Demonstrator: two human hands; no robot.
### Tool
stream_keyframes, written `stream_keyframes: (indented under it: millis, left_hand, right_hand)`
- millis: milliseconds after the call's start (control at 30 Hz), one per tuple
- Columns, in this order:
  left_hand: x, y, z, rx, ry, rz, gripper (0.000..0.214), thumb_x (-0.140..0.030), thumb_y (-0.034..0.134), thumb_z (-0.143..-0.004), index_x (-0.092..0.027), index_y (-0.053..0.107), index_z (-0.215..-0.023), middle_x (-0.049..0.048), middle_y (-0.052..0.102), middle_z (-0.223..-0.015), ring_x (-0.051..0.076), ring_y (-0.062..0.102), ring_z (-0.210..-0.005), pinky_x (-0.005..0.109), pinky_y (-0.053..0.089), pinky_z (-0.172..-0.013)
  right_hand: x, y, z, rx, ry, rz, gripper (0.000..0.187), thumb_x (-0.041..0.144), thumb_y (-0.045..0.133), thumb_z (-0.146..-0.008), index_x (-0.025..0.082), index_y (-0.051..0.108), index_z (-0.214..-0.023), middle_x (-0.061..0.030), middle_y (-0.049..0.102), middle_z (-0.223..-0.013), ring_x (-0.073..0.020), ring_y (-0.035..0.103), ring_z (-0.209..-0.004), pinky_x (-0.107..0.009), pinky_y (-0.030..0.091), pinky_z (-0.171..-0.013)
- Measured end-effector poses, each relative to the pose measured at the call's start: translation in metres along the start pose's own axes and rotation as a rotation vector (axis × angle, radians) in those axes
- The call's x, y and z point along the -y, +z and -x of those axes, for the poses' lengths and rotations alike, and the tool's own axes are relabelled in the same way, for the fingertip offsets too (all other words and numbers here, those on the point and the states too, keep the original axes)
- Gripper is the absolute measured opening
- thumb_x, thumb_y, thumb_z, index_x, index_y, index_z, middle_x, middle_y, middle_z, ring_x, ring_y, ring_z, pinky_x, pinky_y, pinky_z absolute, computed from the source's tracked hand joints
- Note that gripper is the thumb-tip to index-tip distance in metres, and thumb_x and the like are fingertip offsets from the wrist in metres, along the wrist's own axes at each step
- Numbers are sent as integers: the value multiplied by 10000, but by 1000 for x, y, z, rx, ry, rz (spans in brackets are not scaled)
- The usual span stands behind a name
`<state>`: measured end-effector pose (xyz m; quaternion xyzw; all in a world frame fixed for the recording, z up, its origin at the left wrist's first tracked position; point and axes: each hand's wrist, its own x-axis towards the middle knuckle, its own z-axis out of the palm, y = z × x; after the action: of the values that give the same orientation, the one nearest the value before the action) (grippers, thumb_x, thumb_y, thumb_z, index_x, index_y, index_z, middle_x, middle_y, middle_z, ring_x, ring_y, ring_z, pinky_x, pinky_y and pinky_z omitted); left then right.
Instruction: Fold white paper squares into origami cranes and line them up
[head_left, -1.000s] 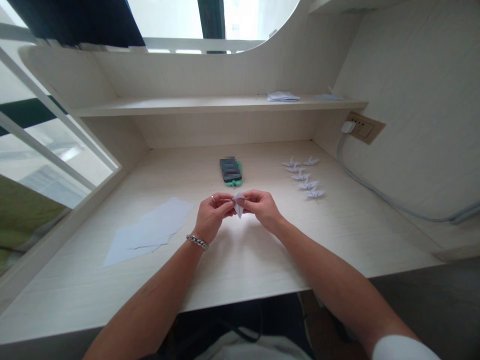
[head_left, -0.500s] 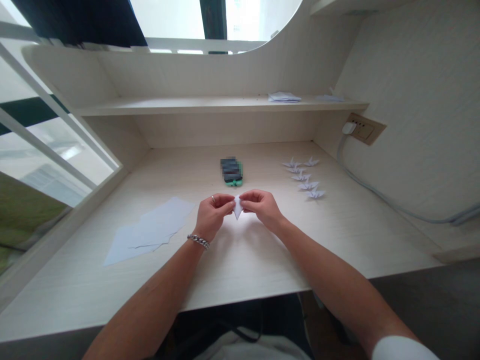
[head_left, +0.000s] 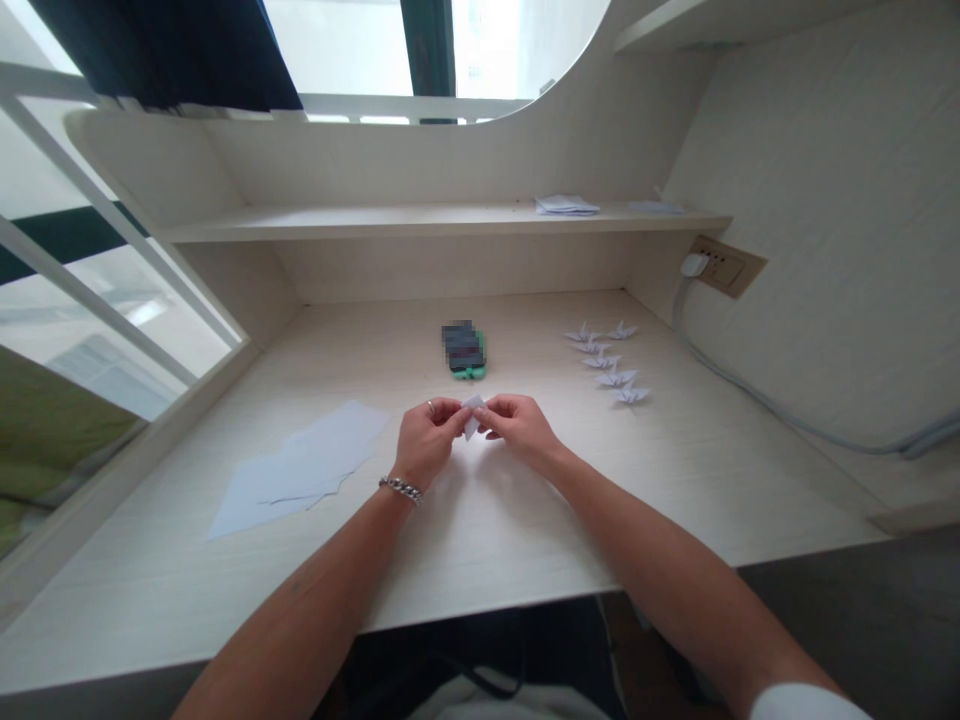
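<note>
A small piece of folded white paper (head_left: 472, 405) is pinched between my two hands, just above the desk. My left hand (head_left: 429, 436), with a ring and a chain bracelet, is closed on its left side. On its right side, the thumb and fingers of my right hand (head_left: 519, 428) grip it, partly covering it. To the right stand several folded white paper cranes (head_left: 616, 379) in a loose column. Flat white paper sheets (head_left: 300, 462) lie overlapping on the left of the desk.
Beyond my hands lies a dark, blurred-out object with a green edge (head_left: 465, 350). A shelf (head_left: 360, 222) crosses the back, bearing a stack of folded paper (head_left: 567, 205). On the right, a grey cable (head_left: 750, 388) runs from a wall socket (head_left: 727, 267) along the desk's side.
The folded paper has tilted in my hands; its point was straight down and now slants. My right fingers have shifted over it. The whole view has tipped slightly upward.
</note>
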<state>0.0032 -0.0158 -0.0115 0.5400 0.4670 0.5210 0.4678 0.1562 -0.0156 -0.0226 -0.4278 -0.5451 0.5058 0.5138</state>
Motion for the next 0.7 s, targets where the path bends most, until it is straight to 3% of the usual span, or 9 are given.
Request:
stream_keyframes:
  millis: [200, 333, 433, 567, 700]
  left_hand:
    - [-1, 1, 1, 43, -10, -6, 321, -444, 768, -671, -135, 689, -704, 39, 665, -625, 133, 585, -571, 254, 466, -568]
    - [0, -1, 1, -6, 93, -173, 259, -392, 727, -719, -151, 674, -639, 14, 628, -562, 119, 531, -515, 233, 395, -499]
    - [1, -2, 1, -8, 129, -193, 246, -397, 703, -746, -153, 696, -725, 25, 663, -632, 132, 565, -566, 234, 415, -530]
    - [4, 1, 0, 83, 74, -118, 295, -420, 705, -739, -130, 679, -780, 51, 683, -694, 154, 617, -630, 258, 477, -607]
    - [7, -2, -4, 43, 112, -160, 291, -423, 657, -776, -132, 653, -790, 45, 668, -687, 156, 618, -635, 268, 487, -618]
  right_hand:
    - [-3, 0, 1, -78, -89, 135, 327, 472, 676, -753, 155, 646, -674, -21, 636, -604, -134, 577, -565, -263, 480, -563]
    - [2, 3, 4, 3, -40, 114, 342, 489, 669, -748, 154, 636, -690, -24, 639, -629, -131, 577, -559, -259, 482, -543]
    - [3, 4, 4, -15, -49, 122, 351, 492, 659, -758, 154, 625, -671, -27, 634, -627, -130, 574, -563, -259, 481, -548]
    - [2, 1, 2, -100, -64, 71, 337, 487, 659, -755, 156, 623, -698, -21, 625, -634, -136, 571, -582, -260, 479, -552]
    - [0, -3, 0, -29, -44, 126, 290, 428, 677, -740, 159, 610, -653, 2, 595, -605, -129, 543, -571, -256, 454, -549]
